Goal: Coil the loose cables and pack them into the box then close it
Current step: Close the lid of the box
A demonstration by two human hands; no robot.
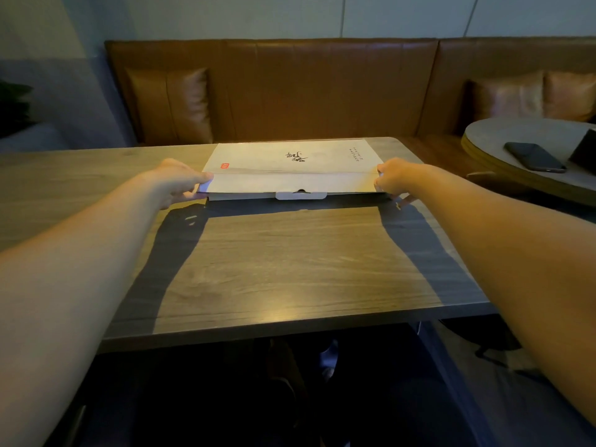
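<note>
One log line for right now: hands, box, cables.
left hand: grips box left corner | right hand: grips right corner | lid: down, front tab not tucked | cables: none visible

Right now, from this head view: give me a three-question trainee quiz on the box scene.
1. True or false: loose cables lie on the wooden table.
2. Each hand grips the white box at: A) its far corners B) the ends of its front flap C) its centre tab
3. What dark item lies on the round table?

Key: 1 false; 2 B; 3 a phone.
</note>
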